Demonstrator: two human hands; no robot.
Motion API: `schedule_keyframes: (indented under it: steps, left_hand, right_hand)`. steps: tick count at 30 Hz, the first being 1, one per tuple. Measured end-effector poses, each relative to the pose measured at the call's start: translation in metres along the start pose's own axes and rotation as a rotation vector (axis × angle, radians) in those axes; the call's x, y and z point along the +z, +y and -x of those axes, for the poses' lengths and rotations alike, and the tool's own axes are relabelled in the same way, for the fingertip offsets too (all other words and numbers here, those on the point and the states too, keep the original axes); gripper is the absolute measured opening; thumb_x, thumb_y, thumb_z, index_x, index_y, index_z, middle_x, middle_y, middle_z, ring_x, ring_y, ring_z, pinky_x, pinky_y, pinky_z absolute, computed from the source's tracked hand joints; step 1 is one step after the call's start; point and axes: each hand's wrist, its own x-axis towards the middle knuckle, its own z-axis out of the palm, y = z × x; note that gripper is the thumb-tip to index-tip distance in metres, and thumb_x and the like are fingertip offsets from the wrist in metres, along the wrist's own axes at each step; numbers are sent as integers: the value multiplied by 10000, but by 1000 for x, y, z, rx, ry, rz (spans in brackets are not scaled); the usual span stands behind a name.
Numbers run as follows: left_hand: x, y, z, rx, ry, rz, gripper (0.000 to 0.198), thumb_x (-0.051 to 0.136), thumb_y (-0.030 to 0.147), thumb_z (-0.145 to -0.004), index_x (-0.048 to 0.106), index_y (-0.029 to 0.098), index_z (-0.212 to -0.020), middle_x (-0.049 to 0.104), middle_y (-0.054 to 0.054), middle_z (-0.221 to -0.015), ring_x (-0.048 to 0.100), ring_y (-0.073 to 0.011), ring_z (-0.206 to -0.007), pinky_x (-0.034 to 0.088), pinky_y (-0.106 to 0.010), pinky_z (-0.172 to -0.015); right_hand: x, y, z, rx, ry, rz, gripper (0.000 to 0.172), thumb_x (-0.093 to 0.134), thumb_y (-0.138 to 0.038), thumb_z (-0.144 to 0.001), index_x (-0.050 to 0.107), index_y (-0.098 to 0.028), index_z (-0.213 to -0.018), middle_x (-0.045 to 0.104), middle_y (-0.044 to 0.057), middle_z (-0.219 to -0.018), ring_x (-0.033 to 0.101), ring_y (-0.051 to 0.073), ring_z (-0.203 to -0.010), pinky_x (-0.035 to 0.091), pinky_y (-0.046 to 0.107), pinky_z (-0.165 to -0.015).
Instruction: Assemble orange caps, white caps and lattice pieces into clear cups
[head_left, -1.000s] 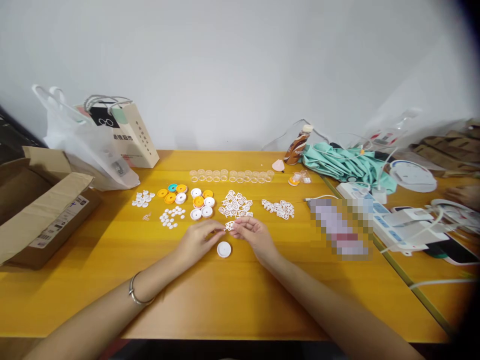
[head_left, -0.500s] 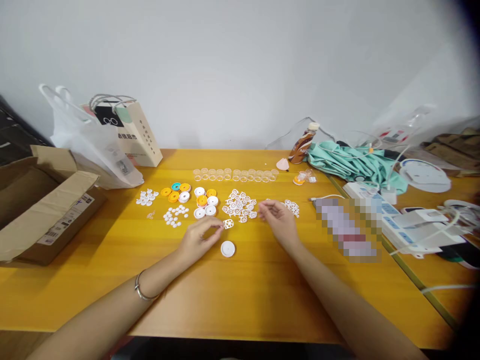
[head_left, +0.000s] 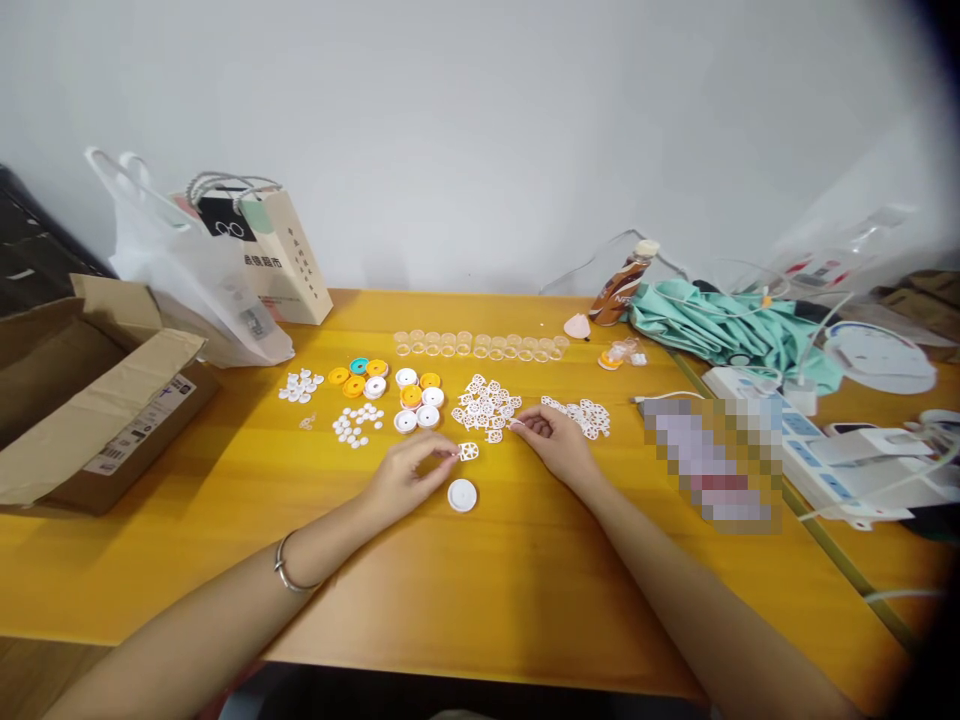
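Note:
My left hand pinches a white openwork plastic piece between thumb and forefinger. Just below that piece, a white round cap-like part lies on the table. My right hand is closed at the fingertips on a small white piece, its shape mostly covered by the fingers. It is at the right edge of a pile of white openwork pieces. More white cut-out pieces lie behind the right hand. White, orange and teal round parts are grouped to the left.
Clear plastic rings stand in a row at the back. Small white discs and white bits lie left. A cardboard box and bags flank the left; a bottle, green cloth and power strip stand right.
The right fingers have closed at the pile's edge, and a small white piece now shows at their tips. My left hand still holds its openwork piece. The whole view has shifted slightly.

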Motion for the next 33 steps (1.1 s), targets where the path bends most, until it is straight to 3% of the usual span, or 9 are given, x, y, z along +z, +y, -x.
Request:
schedule_keyframes:
  steps: [8, 12, 15, 19, 23, 29, 33]
  left_hand:
    - [0, 2, -1, -16, -19, 11, 112, 519, 182, -839, 611, 159, -901, 667, -67, -861, 626, -146, -792, 527, -279, -727]
    - [1, 2, -2, -23, -14, 19, 108, 523, 182, -836, 610, 161, -898, 665, -66, -853, 624, -148, -788, 526, -281, -719]
    - [1, 3, -3, -20, -16, 27, 106, 524, 181, -835, 607, 157, -895, 660, -66, -845, 619, -145, -779, 523, -276, -709]
    - [2, 7, -3, 12, -54, 63, 95, 523, 174, -838, 602, 150, -886, 651, -61, -826, 612, -133, -756, 516, -265, -704]
    - [2, 11, -2, 33, -52, 70, 85, 534, 175, -836, 597, 150, -888, 652, -59, -820, 616, -134, -755, 518, -263, -698]
    - [2, 11, 1, 21, 17, 78, 69, 565, 158, -816, 594, 146, -878, 660, -59, -825, 627, -132, -762, 529, -262, -711]
    - [0, 12, 1, 52, 53, 84, 73, 562, 140, -813, 601, 143, -874, 664, -64, -829, 633, -140, -795, 532, -277, -735]
  right_hand:
    - [-1, -1, -1, -109, 111, 61, 218, 617, -428, -734, 693, -224, -732, 619, 23, -653, 519, 155, -586, 442, 295, -572]
    - [2, -11, 7, -83, 188, -147, 202, 638, -418, -726, 688, -231, -785, 654, 33, -769, 593, 165, -645, 505, 314, -635]
    - [10, -23, 20, -63, 99, -274, 181, 626, -381, -750, 684, -243, -852, 690, 32, -836, 650, 183, -687, 545, 350, -704]
    - [21, -32, 36, -274, -43, -116, 122, 614, -281, -769, 701, -290, -854, 707, 7, -949, 667, 209, -859, 522, 397, -871]
    - [23, -31, 41, -428, -181, -40, 220, 559, -223, -806, 685, -326, -955, 681, -24, -1046, 659, 195, -938, 525, 384, -899]
    - [16, -30, 40, -485, -253, -40, 276, 532, -202, -832, 654, -316, -1051, 650, -27, -1120, 637, 172, -999, 514, 339, -931]
    - [16, -29, 40, -632, -238, 17, 308, 492, -164, -859, 615, -255, -1126, 629, 17, -1166, 618, 150, -1032, 510, 312, -938]
